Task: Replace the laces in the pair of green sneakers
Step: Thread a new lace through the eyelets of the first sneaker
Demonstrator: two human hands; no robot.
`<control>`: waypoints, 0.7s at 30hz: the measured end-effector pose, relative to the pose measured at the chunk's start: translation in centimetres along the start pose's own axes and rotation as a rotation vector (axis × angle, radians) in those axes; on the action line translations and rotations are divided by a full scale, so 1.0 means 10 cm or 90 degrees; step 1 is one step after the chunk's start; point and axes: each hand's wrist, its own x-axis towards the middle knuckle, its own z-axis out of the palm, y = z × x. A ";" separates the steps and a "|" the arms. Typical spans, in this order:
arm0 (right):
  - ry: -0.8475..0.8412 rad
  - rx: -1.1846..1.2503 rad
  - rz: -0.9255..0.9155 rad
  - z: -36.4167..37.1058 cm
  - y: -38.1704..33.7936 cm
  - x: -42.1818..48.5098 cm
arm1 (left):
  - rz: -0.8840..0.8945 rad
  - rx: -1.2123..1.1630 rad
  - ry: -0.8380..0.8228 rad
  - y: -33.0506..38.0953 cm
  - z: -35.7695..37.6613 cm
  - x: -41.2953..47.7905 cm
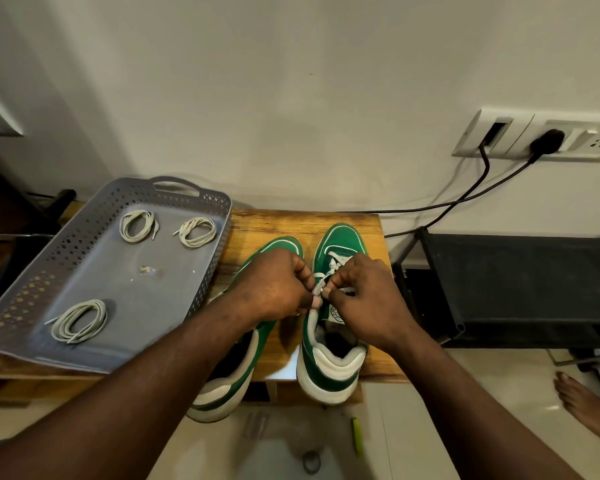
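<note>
On the wooden table (291, 223) I count two green sneakers, left sneaker (267, 329) beside right sneaker (340, 237). My left hand (274, 285) and right hand (364, 299) both pinch one lace (321, 284) on the right sneaker. Three coiled laces (80, 320) lie in one grey tray (84, 237).

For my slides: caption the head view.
Left hand and right hand pinch the lace on one green sneaker; coiled laces lie in the grey tray.

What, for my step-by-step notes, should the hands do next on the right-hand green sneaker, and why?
Probably draw the white lace loose from its top eyelets: left hand and right hand both pinch it over the right-hand green-and-white sneaker, where it looks still threaded, and three coiled cream laces wait in the grey perforated plastic tray.
</note>
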 end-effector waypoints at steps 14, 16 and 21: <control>0.020 0.014 0.024 0.05 -0.01 -0.02 | 0.019 0.046 0.058 0.08 0.08 -0.05; 0.035 0.018 0.028 0.06 -0.01 -0.02 | 0.023 0.048 0.064 0.07 0.08 -0.05; 0.056 0.097 0.019 0.06 0.04 -0.03 | 0.034 0.042 0.044 0.07 0.05 -0.07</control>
